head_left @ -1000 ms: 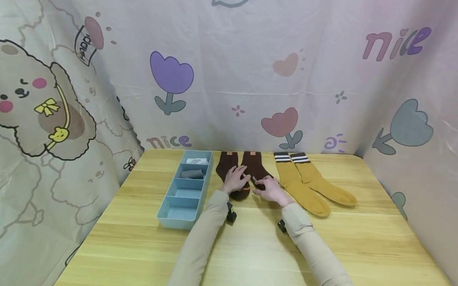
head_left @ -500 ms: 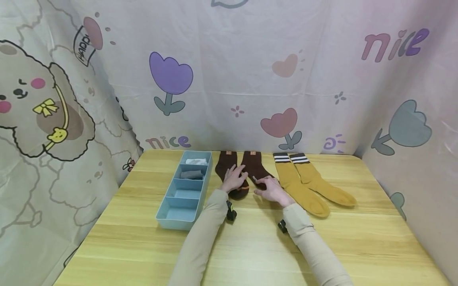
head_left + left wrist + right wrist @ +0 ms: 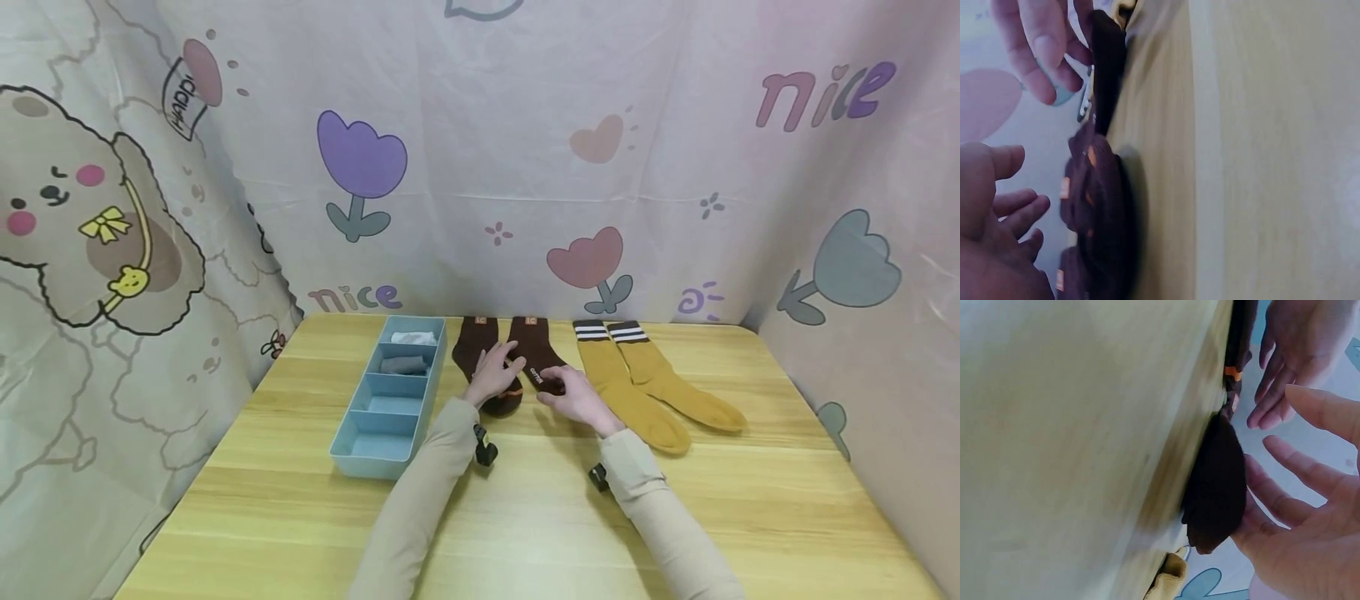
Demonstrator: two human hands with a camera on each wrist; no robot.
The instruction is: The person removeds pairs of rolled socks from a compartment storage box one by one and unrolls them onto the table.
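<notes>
Two dark brown socks with orange tags at the cuffs lie side by side, the left sock point(image 3: 474, 340) and the right sock point(image 3: 529, 340). Over the foot of the left one hovers my left hand point(image 3: 492, 375), fingers loosely spread; its wrist view shows a gap between fingers and fabric. My right hand point(image 3: 577, 397) is at the toe end of the right sock, thumb and fingers apart. In the right wrist view, the lower fingers of that hand point(image 3: 1310, 512) lie right against the dark sock point(image 3: 1216, 481). The left sock's toe, with an orange stripe, shows below my left hand.
A light blue box point(image 3: 378, 447) with several compartments stands left of the socks. Its rear sections hold a white folded item point(image 3: 413, 338) and a grey folded item point(image 3: 403, 365). Two mustard socks point(image 3: 626, 396) with striped cuffs lie to the right. A printed curtain point(image 3: 480, 167) hangs behind the table.
My right hand has shifted slightly right, and more of the right brown sock's white lettering shows. My left hand has stayed nearly in place over the left sock, its fingers slightly more raised.
</notes>
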